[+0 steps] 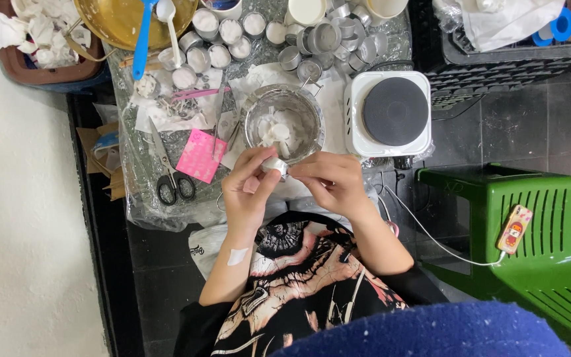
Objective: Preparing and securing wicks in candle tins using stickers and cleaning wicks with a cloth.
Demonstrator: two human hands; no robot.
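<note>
My left hand [249, 188] and my right hand [328, 180] meet over a small round metal cup [275, 165], which both hold between the fingertips just in front of a metal bowl [284, 123]. The bowl holds several white wax pieces. A white plaster strip sticks to my left forearm.
A white single hotplate [388, 112] stands right of the bowl. Scissors [168, 173] and a pink card [201, 155] lie to the left. Several small metal cups [223, 39], a brass pan [123, 20] and a blue spoon [143, 36] sit farther back. A green stool [530, 231] carries a phone [514, 228].
</note>
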